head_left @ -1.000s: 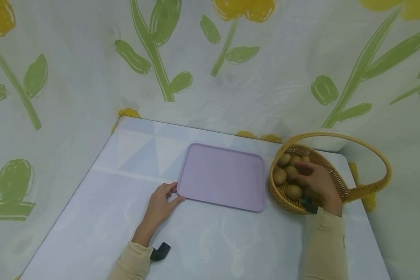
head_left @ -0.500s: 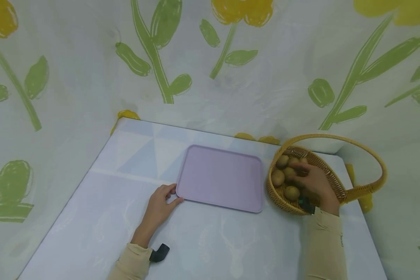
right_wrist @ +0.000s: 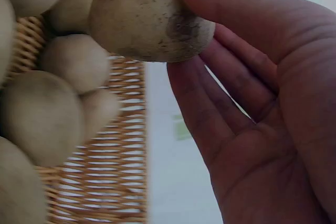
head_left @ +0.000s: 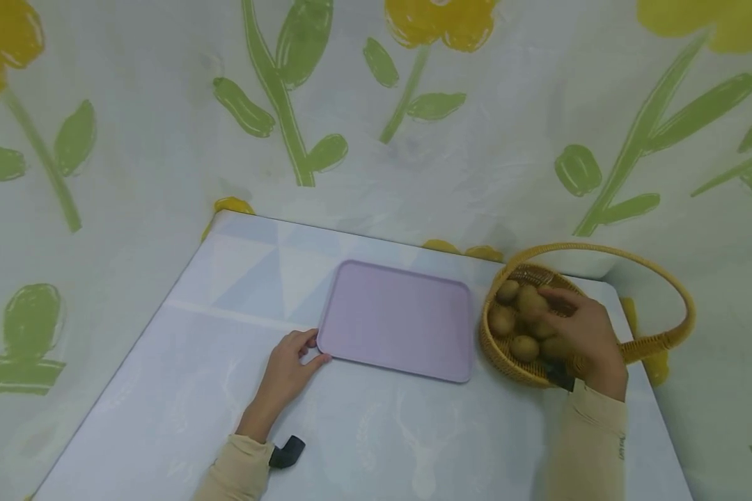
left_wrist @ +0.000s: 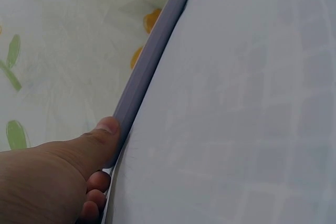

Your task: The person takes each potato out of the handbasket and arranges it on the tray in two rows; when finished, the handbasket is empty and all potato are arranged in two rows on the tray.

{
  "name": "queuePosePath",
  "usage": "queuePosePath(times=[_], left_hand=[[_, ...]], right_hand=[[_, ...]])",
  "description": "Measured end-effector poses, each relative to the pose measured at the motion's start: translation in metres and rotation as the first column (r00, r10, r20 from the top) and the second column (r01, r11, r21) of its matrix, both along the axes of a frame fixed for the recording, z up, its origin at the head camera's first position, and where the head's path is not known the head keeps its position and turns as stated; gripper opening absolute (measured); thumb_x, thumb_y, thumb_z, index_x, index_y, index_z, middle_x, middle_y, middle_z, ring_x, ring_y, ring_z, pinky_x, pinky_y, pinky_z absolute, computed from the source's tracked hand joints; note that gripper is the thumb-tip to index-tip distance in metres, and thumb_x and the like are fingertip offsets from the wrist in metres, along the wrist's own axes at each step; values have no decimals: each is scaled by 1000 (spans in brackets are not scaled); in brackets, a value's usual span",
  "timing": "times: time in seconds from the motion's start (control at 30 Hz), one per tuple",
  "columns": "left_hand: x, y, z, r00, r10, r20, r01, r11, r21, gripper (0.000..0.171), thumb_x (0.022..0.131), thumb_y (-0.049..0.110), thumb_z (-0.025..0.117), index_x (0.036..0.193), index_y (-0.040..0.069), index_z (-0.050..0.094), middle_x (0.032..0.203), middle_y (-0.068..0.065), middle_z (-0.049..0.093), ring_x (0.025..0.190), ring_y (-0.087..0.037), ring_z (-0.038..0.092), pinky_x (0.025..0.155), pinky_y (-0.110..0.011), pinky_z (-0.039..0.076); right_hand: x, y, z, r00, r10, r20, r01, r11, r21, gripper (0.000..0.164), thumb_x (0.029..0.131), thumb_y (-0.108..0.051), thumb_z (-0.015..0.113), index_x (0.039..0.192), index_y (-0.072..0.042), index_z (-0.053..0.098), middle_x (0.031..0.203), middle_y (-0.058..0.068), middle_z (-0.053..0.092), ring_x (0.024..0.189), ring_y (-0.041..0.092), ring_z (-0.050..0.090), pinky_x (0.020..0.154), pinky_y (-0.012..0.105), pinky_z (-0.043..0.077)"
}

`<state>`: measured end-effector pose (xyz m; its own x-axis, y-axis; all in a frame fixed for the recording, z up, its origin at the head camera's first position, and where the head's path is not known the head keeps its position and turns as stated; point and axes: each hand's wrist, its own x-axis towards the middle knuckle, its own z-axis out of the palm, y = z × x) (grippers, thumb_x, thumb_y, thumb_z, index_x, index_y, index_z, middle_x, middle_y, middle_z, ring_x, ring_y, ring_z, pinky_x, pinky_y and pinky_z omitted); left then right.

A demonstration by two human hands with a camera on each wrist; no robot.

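Observation:
Above the basket, my right hand (head_left: 584,328) pinches a brownish potato (right_wrist: 144,19) between thumb and fingertips. In the right wrist view this potato has small specks and a darker patch near the thumb. Several other potatoes (head_left: 524,348) lie inside the wicker basket (head_left: 507,369) below the hand. My left hand (head_left: 288,369) holds the near left corner of a lilac rectangular tray (head_left: 395,320), thumb at its front edge and fingers at its left side. The left wrist view has the thumb (left_wrist: 107,125) against the tray's rim, the other fingers curled lower down.
The basket's tall arched handle (head_left: 601,248) rises over its right side. A pale patterned cloth (head_left: 363,431) covers the table, and a flower-printed curtain (head_left: 476,174) hangs behind and at both sides.
My right hand has taken hold of a potato and lifted it slightly, shifting a little to the right. The left hand stays at the tray's corner.

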<state>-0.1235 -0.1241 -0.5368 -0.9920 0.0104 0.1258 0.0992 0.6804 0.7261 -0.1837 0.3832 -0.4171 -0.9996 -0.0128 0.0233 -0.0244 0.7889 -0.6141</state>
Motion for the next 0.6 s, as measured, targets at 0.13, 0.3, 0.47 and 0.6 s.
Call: queuePosePath(times=[0.13, 0.3, 0.47, 0.6], left_hand=[[-1, 0, -1, 1000, 1, 4, -1, 1000, 2, 54, 82, 22, 86, 127, 0, 67, 98, -5, 65, 88, -17, 55, 79, -35, 49], [0, -3, -3, 1000, 3, -1, -3, 1000, 1, 54, 82, 22, 86, 128, 0, 67, 99, -6, 66, 88, -17, 55, 79, -36, 49], [0, -3, -5, 1000, -4, 8, 4, 1000, 12, 54, 83, 23, 85, 128, 0, 67, 100, -6, 66, 88, -17, 56, 80, -36, 50], [-1, -3, -6, 1000, -10, -5, 11, 1000, 9, 53, 83, 23, 85, 127, 0, 67, 99, -5, 66, 87, -16, 55, 79, -34, 50]], right_hand=[[10, -4, 15, 990, -26, -139, 16, 998, -69, 47, 88, -28, 82, 130, -9, 69, 119, -14, 69, 99, -18, 57, 80, 4, 45], [13, -19, 30, 956, 4, -294, -59, 982, -181, 41, 83, -2, 83, 123, 2, 71, 110, -31, 66, 101, -14, 62, 85, 4, 48], [18, -41, 46, 923, 32, -383, -130, 964, -234, 42, 77, 10, 83, 117, 7, 72, 108, -26, 70, 100, -9, 67, 87, 8, 52], [19, -59, 54, 904, 93, -417, -200, 954, -222, 43, 75, 12, 83, 117, 4, 73, 109, -25, 71, 99, -7, 67, 85, 8, 52]])
